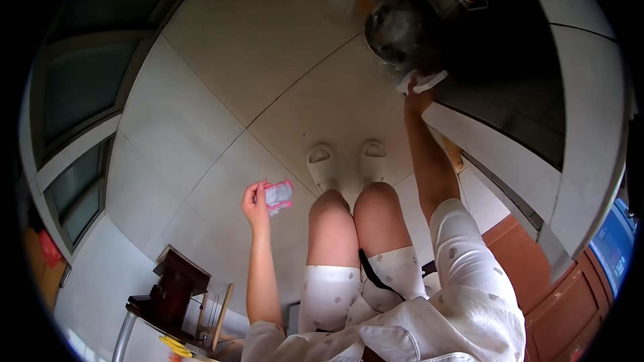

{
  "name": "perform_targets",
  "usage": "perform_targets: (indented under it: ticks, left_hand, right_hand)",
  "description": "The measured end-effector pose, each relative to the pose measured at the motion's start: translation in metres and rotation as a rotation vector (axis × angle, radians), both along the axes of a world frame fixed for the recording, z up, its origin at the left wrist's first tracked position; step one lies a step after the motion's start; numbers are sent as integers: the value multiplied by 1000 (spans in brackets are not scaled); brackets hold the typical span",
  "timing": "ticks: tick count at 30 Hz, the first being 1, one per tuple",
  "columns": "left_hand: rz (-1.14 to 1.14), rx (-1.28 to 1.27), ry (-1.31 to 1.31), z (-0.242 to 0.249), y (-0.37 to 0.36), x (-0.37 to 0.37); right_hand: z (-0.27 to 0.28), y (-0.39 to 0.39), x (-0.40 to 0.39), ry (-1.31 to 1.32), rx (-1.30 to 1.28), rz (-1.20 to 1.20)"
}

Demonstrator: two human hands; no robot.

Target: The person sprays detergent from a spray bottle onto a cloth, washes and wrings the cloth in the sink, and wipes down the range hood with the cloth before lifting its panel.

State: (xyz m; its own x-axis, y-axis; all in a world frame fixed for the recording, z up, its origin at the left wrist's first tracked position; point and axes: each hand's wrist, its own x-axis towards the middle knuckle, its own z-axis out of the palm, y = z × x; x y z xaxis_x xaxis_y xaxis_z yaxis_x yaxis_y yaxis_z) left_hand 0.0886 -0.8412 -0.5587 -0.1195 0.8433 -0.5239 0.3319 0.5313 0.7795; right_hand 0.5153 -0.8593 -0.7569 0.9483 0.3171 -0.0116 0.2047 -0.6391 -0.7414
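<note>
At eight o'clock, our left hand (pixel 254 204) pinches a pink-edged cloth (pixel 279 194). At two, our right hand (pixel 418 99) grips a white item (pixel 432 82).

Dim overall, with soft, flat light on the floor tiles (pixel 154 154), paler at lower left and browner, duller toward the top. Sunk in near-black shadow across the dark worktop (pixel 503 94). Smeared around the round vessel-like thing (pixel 386 37) (too blurred to make out properly). Clearer on the pink-edged cloth (pixel 279 194). Strongly bowed toward the edges, fading to black corners.
</note>
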Motion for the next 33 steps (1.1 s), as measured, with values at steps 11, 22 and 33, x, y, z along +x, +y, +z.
perform_targets:
  ticks: [11, 22, 33]
  left_hand:
    - [71, -243, -171, 101, 13, 44]
    - [-563, -877, -1088, 376, 71, 167]
    - [-969, -690, -877, 419, 16, 365]
  right_hand:
    - [79, -52, -22, 919, -175, 269]
    - [575, -100, -42, 905, 255, 666]
    - [601, -228, 259, -138, 467, -648]
